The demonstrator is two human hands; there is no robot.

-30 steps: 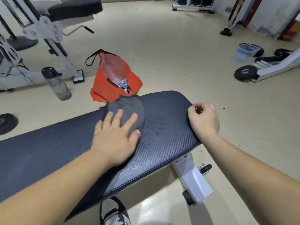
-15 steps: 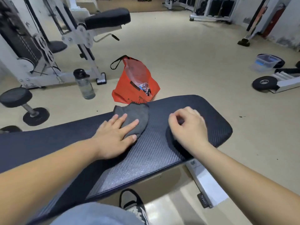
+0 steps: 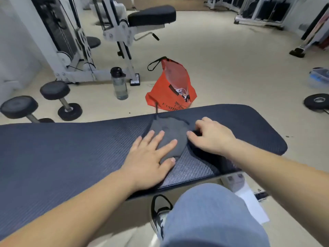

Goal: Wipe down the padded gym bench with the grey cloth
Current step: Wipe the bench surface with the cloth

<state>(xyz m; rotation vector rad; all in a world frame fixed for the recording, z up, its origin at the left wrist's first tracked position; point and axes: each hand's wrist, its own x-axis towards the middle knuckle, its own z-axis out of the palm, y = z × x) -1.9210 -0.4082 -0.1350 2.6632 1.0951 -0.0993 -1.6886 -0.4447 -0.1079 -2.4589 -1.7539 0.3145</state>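
Observation:
A dark, textured padded bench (image 3: 71, 150) runs across the view from left to right. The grey cloth (image 3: 169, 131) lies bunched on its right half, near the far edge. My left hand (image 3: 151, 157) presses flat on the cloth's near side, fingers spread. My right hand (image 3: 211, 136) rests on the pad just right of the cloth, and its curled fingertips touch the cloth's right edge. Whether those fingers pinch the cloth is hidden.
Behind the bench stand an orange bag (image 3: 170, 90) and a water bottle (image 3: 120, 84). Two dumbbells (image 3: 58, 98) lie at the left, a white cable machine (image 3: 85, 41) behind them. A weight plate (image 3: 317, 101) lies at the right. My knee (image 3: 210, 214) and shoe (image 3: 160, 214) are below the bench.
My right hand has slid left from the bench's right end to the cloth's edge. My left hand stays pressed on the cloth. The camera has lifted and my knee has come into view.

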